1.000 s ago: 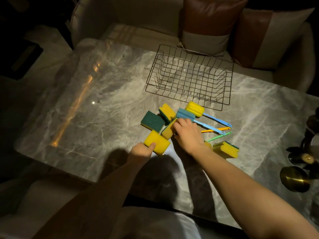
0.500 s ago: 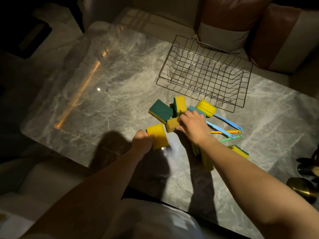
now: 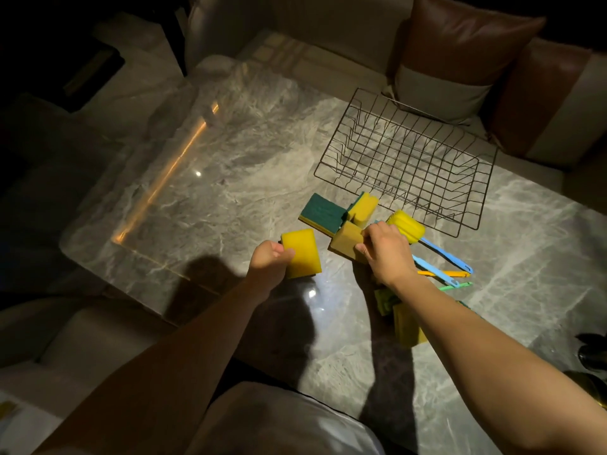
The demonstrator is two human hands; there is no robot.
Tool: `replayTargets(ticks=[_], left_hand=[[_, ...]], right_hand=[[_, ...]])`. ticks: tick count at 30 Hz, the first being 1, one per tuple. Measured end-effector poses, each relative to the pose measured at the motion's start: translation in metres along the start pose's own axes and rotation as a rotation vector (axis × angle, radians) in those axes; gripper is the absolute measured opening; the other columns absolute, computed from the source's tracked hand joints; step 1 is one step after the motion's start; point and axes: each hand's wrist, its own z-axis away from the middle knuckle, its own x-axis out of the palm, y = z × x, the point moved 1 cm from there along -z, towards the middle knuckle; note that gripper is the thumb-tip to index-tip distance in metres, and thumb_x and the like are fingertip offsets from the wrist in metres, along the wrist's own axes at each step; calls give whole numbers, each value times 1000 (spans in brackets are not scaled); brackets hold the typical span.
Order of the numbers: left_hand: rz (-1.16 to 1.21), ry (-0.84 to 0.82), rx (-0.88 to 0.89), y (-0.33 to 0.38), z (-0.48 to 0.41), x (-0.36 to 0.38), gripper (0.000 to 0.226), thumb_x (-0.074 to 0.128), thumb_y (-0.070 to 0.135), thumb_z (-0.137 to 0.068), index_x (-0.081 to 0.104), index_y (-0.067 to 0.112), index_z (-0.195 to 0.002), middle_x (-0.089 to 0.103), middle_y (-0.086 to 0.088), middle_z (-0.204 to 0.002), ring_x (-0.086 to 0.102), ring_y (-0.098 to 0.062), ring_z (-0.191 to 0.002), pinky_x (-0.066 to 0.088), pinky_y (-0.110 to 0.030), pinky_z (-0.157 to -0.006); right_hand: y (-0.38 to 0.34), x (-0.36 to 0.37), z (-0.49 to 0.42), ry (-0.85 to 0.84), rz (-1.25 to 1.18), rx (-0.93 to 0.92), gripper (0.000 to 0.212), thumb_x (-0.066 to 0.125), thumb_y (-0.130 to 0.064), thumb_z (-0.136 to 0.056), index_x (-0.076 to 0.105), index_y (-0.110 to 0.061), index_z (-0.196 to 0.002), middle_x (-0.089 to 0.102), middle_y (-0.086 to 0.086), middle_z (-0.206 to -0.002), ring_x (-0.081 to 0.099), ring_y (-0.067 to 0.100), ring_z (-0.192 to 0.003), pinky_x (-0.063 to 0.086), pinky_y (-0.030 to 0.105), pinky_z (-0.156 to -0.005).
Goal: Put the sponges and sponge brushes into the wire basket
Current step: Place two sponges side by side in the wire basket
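Note:
My left hand (image 3: 270, 262) grips a yellow sponge (image 3: 301, 253), held above the marble table. My right hand (image 3: 386, 249) is closed on another yellow sponge (image 3: 345, 241), lifted at a tilt. Behind them lie a green-topped sponge (image 3: 322, 211) and a yellow sponge (image 3: 363, 208) standing on edge. A yellow sponge brush (image 3: 405, 225) with a blue handle lies right of my right hand, beside orange and green handles. More sponges (image 3: 405, 325) sit under my right forearm, partly hidden. The wire basket (image 3: 407, 159) stands empty at the back right.
The marble table (image 3: 203, 192) stretches bare to the left. Cushions (image 3: 460, 57) line a sofa behind the basket. Dark and brass ornaments (image 3: 591, 356) stand at the table's right edge. My lap is at the near edge.
Both hands have closed on sponges and raised them off the table. The left hand's sponge has turned more upright; the right hand's sponge has come away from the pile.

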Motion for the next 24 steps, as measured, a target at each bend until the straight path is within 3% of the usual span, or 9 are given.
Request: replayTargets(ticks=[4, 7, 9, 13, 16, 19, 22, 24], left_hand=[[39, 10, 54, 34, -14, 0, 19, 68, 18, -93, 53, 7, -98, 53, -9, -77, 49, -16, -60, 46, -27, -55], [45, -32, 114, 66, -27, 3, 17, 67, 18, -94, 52, 9, -97, 55, -13, -82, 52, -18, -61, 47, -32, -58], [31, -55, 150, 89, -36, 6, 16, 66, 20, -94, 53, 11, -97, 56, -14, -85, 55, -22, -67, 49, -36, -63], [-13, -120, 235, 138, -56, 18, 13, 65, 21, -94, 54, 14, -93, 59, -13, -87, 57, -25, -76, 50, -40, -70], [-54, -171, 292, 173, -72, 33, 16, 64, 21, -95, 52, 18, -86, 57, -9, -85, 55, -21, -76, 47, -33, -68], [-118, -198, 341, 202, -88, 50, 22, 61, 20, -96, 48, 21, -78, 54, -3, -78, 51, -16, -72, 44, -30, -67], [-178, -224, 365, 230, -111, 71, 31, 58, 17, -97, 44, 22, -70, 47, 2, -69, 45, -11, -62, 40, -29, -65], [-214, -230, 358, 246, -127, 87, 30, 57, 17, -97, 44, 21, -71, 47, 0, -71, 46, -13, -66, 40, -30, -66]], right_hand=[[0, -20, -4, 17, -193, -14, 23, 67, -35, -93, 59, -15, -101, 57, 4, -96, 49, 23, -93, 44, 39, -77], [3, -44, -10, 69, -383, 36, 20, 68, -30, -93, 59, -14, -101, 55, 2, -94, 49, 20, -86, 37, 30, -68], [7, -62, -16, 125, -503, 115, 18, 67, -30, -94, 58, -16, -98, 57, 3, -91, 52, 19, -80, 40, 28, -65], [21, -91, -36, 211, -740, 293, 16, 64, -30, -96, 58, -15, -96, 62, 5, -86, 61, 22, -80, 52, 41, -73], [38, -106, -54, 292, -880, 416, 15, 63, -27, -97, 58, -13, -94, 62, 7, -85, 64, 30, -81, 57, 47, -76], [56, -114, -74, 374, -959, 510, 13, 64, -26, -97, 58, -17, -89, 62, 4, -83, 60, 18, -73, 53, 38, -69], [76, -119, -97, 400, -1028, 601, 15, 63, -27, -98, 59, -14, -92, 66, 5, -87, 62, 19, -80, 54, 34, -73], [89, -120, -113, 407, -1072, 656, 16, 63, -27, -98, 59, -13, -92, 65, 4, -86, 62, 17, -78, 50, 30, -67]])
